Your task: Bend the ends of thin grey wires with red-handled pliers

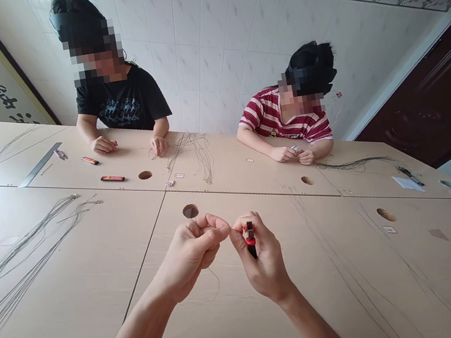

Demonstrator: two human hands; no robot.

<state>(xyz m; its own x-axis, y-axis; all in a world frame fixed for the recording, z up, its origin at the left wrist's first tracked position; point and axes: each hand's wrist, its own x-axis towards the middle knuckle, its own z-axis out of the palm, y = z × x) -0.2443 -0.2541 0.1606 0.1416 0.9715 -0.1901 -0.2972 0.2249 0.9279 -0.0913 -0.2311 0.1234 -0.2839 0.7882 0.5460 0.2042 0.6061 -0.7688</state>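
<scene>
Above the middle of the table, my left hand point(197, 247) pinches a thin cord point(217, 284) between thumb and forefinger. A loose piece of that cord curves down below the hand. Touching those fingertips, the thumb and forefinger of my right hand point(265, 260) are pressed together at the same bit of cord. In the palm of that right hand stands a lighter point(251, 239), black and red with a metal top; no flame shows. The cord's end between the fingertips is too small to make out.
Bundles of thin cords point(36, 244) lie at left, and loose cords point(333, 254) at right. Two lighters point(113, 179) and a steel ruler point(41, 164) lie beyond. Two people sit opposite, their hands point(159, 145) on the table. Round holes point(190, 211) pierce the tabletop point(99, 292).
</scene>
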